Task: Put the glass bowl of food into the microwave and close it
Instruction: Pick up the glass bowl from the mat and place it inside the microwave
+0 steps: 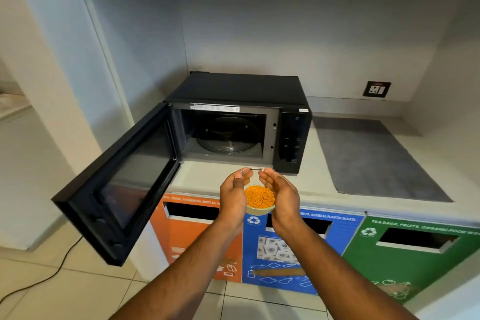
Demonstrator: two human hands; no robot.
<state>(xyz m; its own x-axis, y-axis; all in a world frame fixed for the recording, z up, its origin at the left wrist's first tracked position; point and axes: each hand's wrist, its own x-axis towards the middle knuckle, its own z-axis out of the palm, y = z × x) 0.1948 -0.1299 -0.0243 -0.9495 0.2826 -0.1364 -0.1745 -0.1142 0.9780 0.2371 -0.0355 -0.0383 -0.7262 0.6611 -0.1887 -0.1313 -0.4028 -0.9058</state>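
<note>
A clear glass bowl [259, 196] filled with orange shredded food is held in the air just in front of the counter edge. My left hand [233, 196] cups its left side and my right hand [281, 196] cups its right side. Behind it, a black microwave [241, 91] stands on the counter with its cavity exposed and a glass turntable [228, 136] inside. The microwave door [117, 184] is swung fully out to the left, past the counter end.
A grey mat [374, 156] lies on the pale counter [319, 184] right of the microwave. Orange [187, 236], blue [285, 254] and green [405, 262] waste bin fronts sit below the counter. A wall socket [376, 89] is at back right. A black cable [52, 275] trails over the floor tiles.
</note>
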